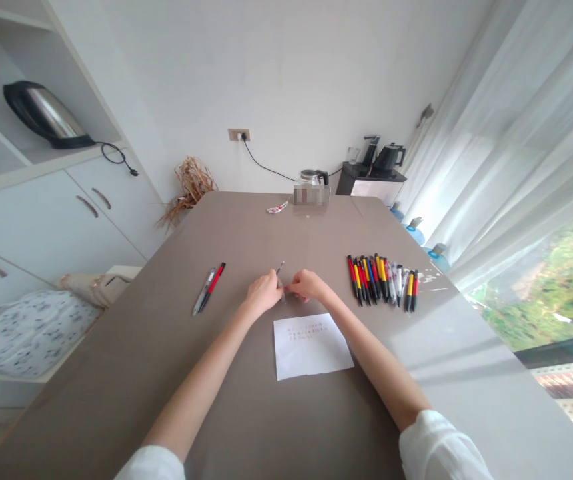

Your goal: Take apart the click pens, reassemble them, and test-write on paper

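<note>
Over the middle of the table, my left hand [265, 291] is closed on a slim clear pen [283, 294], its dark tip pointing away from me. My right hand [309, 285] is beside it, fingers pinched together close to the pen. A bit of red shows under the right hand's fingers; what it belongs to is hidden. Nearer to me lies a white sheet of paper [311, 357] with a few lines of reddish handwriting. Off to the left, a clear pen [203, 292] and a red-and-black pen [213, 287] lie side by side.
Several red, yellow, blue and clear pens [373, 277] lie in a row at the right. A glass pot [311, 177] and a small patterned object [277, 208] are at the table's [246, 227] far edge. A black kettle [389, 158] stands beyond, near the curtain [491, 133].
</note>
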`<act>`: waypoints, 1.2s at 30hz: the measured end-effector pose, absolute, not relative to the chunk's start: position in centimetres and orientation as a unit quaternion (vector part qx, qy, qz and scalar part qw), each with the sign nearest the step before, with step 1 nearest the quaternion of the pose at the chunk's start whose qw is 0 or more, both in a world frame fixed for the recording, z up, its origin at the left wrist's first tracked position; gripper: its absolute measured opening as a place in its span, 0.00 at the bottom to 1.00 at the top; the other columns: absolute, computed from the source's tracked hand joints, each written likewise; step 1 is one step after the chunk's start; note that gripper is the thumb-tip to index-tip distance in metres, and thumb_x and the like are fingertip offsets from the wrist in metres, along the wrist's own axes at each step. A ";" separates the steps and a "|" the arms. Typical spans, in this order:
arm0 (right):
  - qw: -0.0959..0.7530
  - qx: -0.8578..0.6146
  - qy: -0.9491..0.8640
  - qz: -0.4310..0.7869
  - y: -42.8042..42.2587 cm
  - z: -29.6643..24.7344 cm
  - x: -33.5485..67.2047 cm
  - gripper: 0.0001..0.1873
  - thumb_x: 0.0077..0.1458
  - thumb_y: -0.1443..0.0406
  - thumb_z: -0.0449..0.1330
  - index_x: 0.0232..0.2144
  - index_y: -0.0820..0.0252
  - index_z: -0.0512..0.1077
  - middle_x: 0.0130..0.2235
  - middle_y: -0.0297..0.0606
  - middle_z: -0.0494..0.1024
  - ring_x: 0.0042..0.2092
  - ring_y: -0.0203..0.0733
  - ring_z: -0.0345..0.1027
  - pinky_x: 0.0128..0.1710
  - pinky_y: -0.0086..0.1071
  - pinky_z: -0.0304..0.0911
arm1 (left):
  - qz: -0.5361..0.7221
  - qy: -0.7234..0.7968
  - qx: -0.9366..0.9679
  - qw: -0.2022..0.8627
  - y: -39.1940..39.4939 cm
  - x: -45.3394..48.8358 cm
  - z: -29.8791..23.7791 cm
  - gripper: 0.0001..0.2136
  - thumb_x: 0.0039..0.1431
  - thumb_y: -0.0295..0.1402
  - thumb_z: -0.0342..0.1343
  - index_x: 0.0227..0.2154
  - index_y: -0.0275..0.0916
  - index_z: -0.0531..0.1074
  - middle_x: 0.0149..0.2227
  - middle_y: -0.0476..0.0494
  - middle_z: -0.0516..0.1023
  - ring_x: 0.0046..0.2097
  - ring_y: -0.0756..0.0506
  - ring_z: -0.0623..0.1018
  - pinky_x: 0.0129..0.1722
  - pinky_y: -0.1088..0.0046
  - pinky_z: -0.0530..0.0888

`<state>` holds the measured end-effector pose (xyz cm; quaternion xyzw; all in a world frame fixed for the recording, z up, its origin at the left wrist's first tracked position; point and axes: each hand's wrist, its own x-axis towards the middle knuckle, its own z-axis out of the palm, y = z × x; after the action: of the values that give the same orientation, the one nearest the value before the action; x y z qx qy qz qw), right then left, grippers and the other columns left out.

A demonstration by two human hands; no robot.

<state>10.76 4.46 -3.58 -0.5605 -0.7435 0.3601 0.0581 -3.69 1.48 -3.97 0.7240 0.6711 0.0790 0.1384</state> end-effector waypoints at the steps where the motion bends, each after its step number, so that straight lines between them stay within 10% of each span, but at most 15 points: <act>1: 0.054 -0.562 -0.747 0.352 4.5 -3.6 10.7 0.11 0.44 0.63 0.53 0.21 0.65 0.70 0.24 0.39 0.75 0.17 0.32 0.65 0.18 0.23 0.59 | 0.084 0.670 0.724 0.141 1.5 -3.7 -4.0 0.14 0.51 0.41 0.45 0.36 0.37 0.61 0.36 0.37 0.73 0.37 0.39 0.74 0.31 0.67 0.67; 14: 0.061 -0.570 -0.743 0.345 4.6 -3.7 10.9 0.15 0.48 0.61 0.51 0.18 0.65 0.69 0.22 0.40 0.74 0.15 0.32 0.63 0.18 0.25 0.58 | 0.106 0.670 0.721 0.146 1.8 -4.0 -4.3 0.15 0.52 0.44 0.42 0.34 0.38 0.62 0.35 0.38 0.74 0.37 0.40 0.74 0.32 0.68 0.67; 21: 0.252 -0.513 -0.676 0.465 4.9 -3.2 10.9 0.13 0.48 0.59 0.52 0.24 0.64 0.70 0.24 0.37 0.72 0.21 0.30 0.63 0.17 0.22 0.59 | 0.110 0.675 0.716 0.139 1.3 -3.4 -2.6 0.20 0.57 0.42 0.28 0.36 0.37 0.62 0.35 0.36 0.73 0.38 0.40 0.73 0.32 0.67 0.66; 36: 0.514 -0.498 -0.508 0.479 5.0 -0.8 12.5 0.14 0.49 0.58 0.51 0.32 0.63 0.66 0.37 0.42 0.73 0.30 0.32 0.68 0.19 0.19 0.61 | 0.184 0.625 0.730 0.206 0.7 -3.3 -0.9 0.14 0.56 0.37 0.36 0.34 0.40 0.66 0.35 0.43 0.75 0.36 0.47 0.72 0.33 0.73 0.65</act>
<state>12.48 4.95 -0.85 -0.4985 -0.5084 0.4786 0.5138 -3.32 0.69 -0.89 0.7297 0.6255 0.1843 0.2057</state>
